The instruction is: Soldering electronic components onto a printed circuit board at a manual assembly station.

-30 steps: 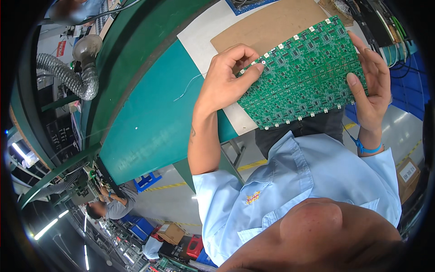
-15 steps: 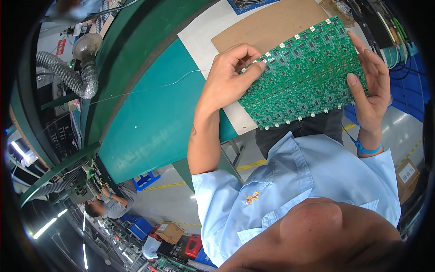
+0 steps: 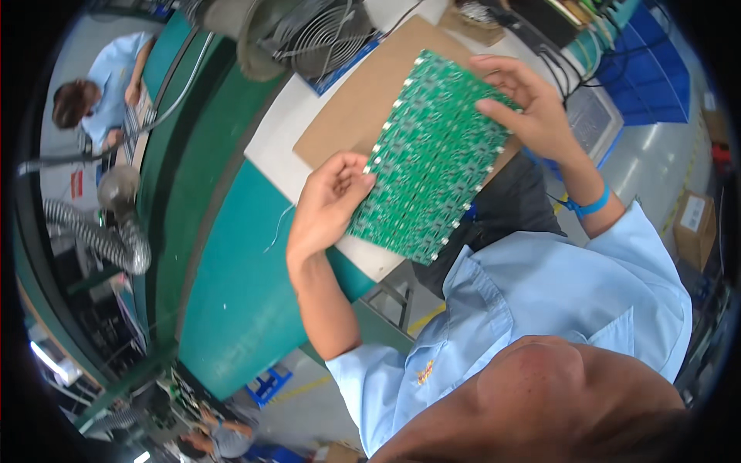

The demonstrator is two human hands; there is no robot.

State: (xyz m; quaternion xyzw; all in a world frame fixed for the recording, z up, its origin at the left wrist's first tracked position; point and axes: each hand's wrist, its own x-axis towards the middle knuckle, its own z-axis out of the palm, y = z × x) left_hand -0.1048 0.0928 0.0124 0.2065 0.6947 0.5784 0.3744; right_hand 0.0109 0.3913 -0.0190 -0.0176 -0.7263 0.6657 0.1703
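A green printed circuit board panel [image 3: 432, 154], packed with small parts and edged with white connectors, is held up tilted between my hands. My left hand [image 3: 330, 202] pinches its left edge, thumb on the upper face and fingers curled at the rim. At the far right corner, my right hand [image 3: 529, 108] grips the panel with its thumb on top; some of its fingertips are hidden. A blue band [image 3: 590, 202] circles my right wrist. Under the panel lies a brown cardboard sheet [image 3: 332, 139] on a white surface [image 3: 270, 143].
The green bench mat [image 3: 239, 285] carries a thin pale wire [image 3: 279, 228]. Behind the cardboard stand a fan with a round guard [image 3: 328, 38] and an extraction hood [image 3: 258, 38]. Dark cables [image 3: 552, 65] lie at the far right. A co-worker [image 3: 108, 85] sits across the bench.
The panel has turned in my hands, so its long side now runs more toward me. My view has swung, bringing the fan and a co-worker into sight. Both hands keep their hold.
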